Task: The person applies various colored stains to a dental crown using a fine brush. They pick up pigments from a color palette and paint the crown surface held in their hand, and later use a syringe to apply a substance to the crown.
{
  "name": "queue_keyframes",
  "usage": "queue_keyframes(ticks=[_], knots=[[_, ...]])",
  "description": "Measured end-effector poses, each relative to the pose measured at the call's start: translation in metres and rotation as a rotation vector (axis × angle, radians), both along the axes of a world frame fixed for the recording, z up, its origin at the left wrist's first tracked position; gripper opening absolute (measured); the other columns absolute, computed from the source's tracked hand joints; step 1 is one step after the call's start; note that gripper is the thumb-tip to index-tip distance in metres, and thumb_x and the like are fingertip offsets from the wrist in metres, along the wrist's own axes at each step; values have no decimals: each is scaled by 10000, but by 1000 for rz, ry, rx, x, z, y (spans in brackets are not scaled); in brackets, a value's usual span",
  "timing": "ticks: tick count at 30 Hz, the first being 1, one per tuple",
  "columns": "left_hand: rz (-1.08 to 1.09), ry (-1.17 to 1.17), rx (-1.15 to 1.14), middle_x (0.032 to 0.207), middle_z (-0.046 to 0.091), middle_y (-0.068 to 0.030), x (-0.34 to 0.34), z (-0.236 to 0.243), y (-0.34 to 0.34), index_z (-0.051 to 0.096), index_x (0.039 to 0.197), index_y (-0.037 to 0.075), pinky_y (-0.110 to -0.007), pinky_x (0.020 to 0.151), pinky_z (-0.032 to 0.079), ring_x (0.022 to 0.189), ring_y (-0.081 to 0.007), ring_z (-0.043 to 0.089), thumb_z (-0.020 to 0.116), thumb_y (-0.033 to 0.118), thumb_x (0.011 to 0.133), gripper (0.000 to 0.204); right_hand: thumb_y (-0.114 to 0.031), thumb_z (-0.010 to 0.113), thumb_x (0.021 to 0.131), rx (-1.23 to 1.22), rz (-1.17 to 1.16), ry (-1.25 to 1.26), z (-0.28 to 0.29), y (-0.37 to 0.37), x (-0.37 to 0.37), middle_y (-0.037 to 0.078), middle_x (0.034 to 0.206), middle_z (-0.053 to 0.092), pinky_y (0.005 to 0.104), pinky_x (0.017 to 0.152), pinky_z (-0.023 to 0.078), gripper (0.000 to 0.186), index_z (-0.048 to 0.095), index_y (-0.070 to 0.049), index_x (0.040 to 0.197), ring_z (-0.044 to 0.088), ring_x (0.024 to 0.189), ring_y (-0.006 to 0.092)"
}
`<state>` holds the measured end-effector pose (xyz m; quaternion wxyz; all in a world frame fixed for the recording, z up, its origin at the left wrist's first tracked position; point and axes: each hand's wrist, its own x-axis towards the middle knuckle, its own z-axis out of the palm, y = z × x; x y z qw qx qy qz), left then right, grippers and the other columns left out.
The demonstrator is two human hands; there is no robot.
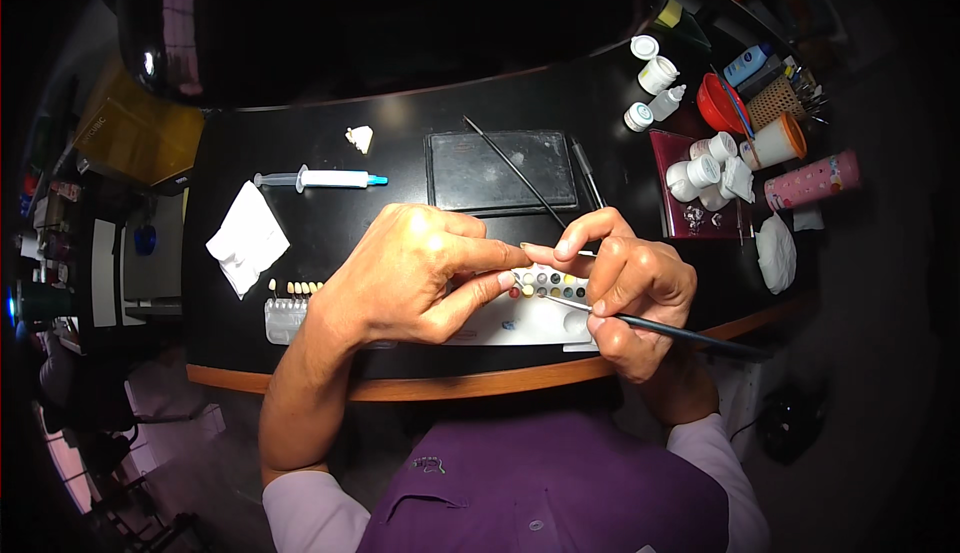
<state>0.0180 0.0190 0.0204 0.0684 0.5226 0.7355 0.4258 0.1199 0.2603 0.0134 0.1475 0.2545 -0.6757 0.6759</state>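
My right hand (645, 298) grips a thin brush (685, 335) with a dark handle, its fine tip pointing left near the palette. Opposite it, my left hand (425, 273) has thumb and index finger brought together; what sits between them is too small to make out. The two index fingertips meet or nearly meet. Under both hands lies a white palette (545, 329) with rows of small coloured wells, partly covered by my fingers. Left of my left wrist is a clear holder (284, 321) with a row of tooth-shaped shade tabs (303, 288).
A black flat case (470, 173) has another brush (510, 168) across it. On the left are a syringe (335, 179), a tissue (250, 238) and a small cream piece (359, 138). White jars (690, 178), a red bowl (718, 105) and a pink bottle (812, 181) crowd the right.
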Motion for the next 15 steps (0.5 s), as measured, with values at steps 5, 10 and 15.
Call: queue_keyframes(ticks=[5, 10, 15], knots=[[47, 22, -6, 653, 668, -91, 2, 0, 1, 844, 1142, 73, -365, 529, 463, 548, -222, 641, 775, 110, 890, 264, 2, 634, 772, 81, -67, 78, 6, -4, 0, 36, 702, 558, 655, 1093, 563, 90, 576, -66, 770, 608, 1001, 274], [164, 187, -104, 655, 683, -91, 3, 1, 0, 842, 1122, 76, -379, 523, 475, 531, -251, 654, 773, 147, 880, 261, 37, 700, 643, 401, -268, 307, 7, -8, -2, 28, 715, 638, 580, 1044, 549, 199, 639, -80, 793, 671, 916, 295], [187, 213, -132, 662, 690, -95, 4, 0, -1, 838, 1127, 74, -389, 528, 482, 535, -259, 660, 768, 177, 882, 275, 51, 716, 621, 486, -324, 316, 11, -14, -1, 3, 705, 633, 392, 807, 565, 216, 640, -86, 769, 647, 866, 264]])
